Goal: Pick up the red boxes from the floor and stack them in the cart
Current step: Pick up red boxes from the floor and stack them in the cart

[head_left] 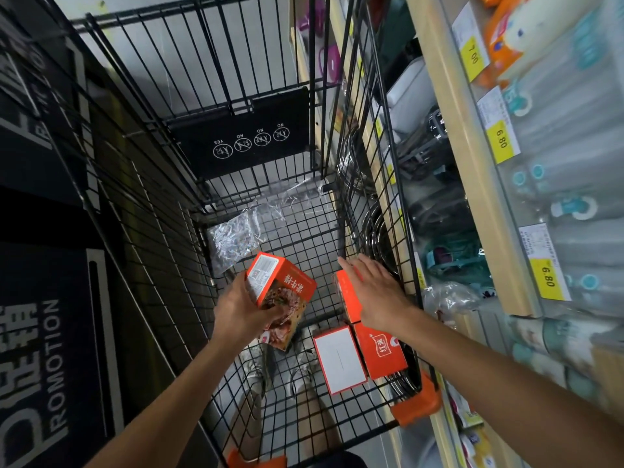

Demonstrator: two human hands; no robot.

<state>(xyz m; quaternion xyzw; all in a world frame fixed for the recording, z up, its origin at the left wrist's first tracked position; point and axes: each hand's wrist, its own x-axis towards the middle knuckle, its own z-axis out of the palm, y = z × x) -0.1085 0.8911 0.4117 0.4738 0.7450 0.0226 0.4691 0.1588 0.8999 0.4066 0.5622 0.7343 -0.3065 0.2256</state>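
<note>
I look down into a black wire cart [189,211]. My left hand [243,312] grips a red box [282,288] with white characters and a food picture, held tilted above the cart floor. My right hand [374,295] lies flat, fingers spread, on top of a second red box [347,298] standing against the cart's right wall. A third red box [385,352] with a white panel rests on the cart floor just below it, near the right corner.
Crumpled clear plastic [236,238] lies at the far end of the cart floor. A black flap with pictograms [250,140] hangs at the cart's far end. Store shelves with yellow price tags [503,140] run close along the right. A dark promotion mat [50,332] lies left.
</note>
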